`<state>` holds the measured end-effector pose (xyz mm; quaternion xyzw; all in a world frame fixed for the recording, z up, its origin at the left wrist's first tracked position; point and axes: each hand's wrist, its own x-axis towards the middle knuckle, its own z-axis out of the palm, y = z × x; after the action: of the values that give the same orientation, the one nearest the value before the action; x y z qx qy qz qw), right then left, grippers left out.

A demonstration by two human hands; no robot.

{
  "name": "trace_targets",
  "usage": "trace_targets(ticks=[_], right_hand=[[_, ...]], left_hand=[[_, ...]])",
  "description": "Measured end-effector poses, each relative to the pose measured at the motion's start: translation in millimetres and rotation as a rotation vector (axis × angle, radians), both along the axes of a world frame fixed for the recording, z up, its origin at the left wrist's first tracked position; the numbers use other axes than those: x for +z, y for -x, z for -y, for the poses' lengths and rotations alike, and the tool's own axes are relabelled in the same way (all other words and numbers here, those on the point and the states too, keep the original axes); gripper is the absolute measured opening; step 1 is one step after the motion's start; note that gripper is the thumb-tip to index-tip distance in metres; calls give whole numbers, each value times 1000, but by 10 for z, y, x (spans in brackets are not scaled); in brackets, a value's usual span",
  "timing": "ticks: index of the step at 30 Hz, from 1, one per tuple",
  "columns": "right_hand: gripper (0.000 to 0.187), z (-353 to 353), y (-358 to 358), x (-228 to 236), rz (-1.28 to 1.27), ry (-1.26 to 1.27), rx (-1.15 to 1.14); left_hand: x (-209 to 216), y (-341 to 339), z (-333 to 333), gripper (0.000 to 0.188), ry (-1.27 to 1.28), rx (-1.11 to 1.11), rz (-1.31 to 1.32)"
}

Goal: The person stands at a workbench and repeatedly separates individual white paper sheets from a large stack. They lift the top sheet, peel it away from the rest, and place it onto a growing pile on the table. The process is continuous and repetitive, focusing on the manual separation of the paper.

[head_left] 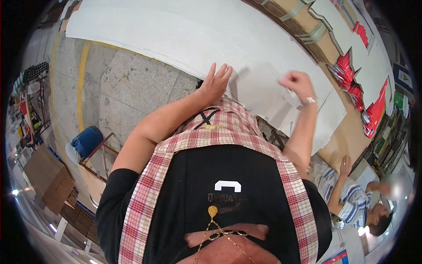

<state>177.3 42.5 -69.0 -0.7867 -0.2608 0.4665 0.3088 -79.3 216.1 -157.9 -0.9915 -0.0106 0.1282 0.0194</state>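
Observation:
A large white sheet (176,31) covers the work surface in front of me, curving from the far left to the right. My left hand (215,82) rests on its near edge, fingers stretched out and holding nothing. Farther right, my right hand (300,86) is raised just above the white surface with its fingers curled closed. Something small and pale shows beneath those fingers, too blurred to name. Below that hand, a smaller white piece (272,101) and its shadows lie over the sheet near my checked apron (220,116).
Strapped stacks of brown cardboard (323,48) stand at the far right, beside red printed cut pieces (373,114). A co-worker in a striped shirt (354,200) leans a hand on brown board (347,136). At left, a blue barrel (87,141) stands on the concrete floor (127,79).

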Motion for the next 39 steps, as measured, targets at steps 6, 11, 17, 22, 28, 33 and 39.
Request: trace_targets(ticks=[6, 11, 17, 22, 28, 33, 39], right_hand=[[24, 101, -39, -650, -54, 61, -42], [27, -2, 9, -1457, 117, 90, -184], [23, -11, 66, -1365, -29, 25, -274], [21, -49, 107, -1270, -131, -56, -320], [21, -114, 156, -1249, -130, -52, -341], [22, -135, 172, -1285, -106, -76, -329], [32, -143, 163, -1176, 79, 44, -248]], left_hand=[[-22, -31, 15, 50, 76, 16, 36], [-122, 0, 42, 52, 28, 0, 69], [89, -85, -121, 43, 511, 223, 225], [-27, -318, -164, 37, 1228, 715, 146], [-198, -447, -409, 39, 1441, 857, -216], [-151, -481, -466, 32, 1379, 829, -277], [-237, -500, -281, 33, 1474, 1122, -201]])
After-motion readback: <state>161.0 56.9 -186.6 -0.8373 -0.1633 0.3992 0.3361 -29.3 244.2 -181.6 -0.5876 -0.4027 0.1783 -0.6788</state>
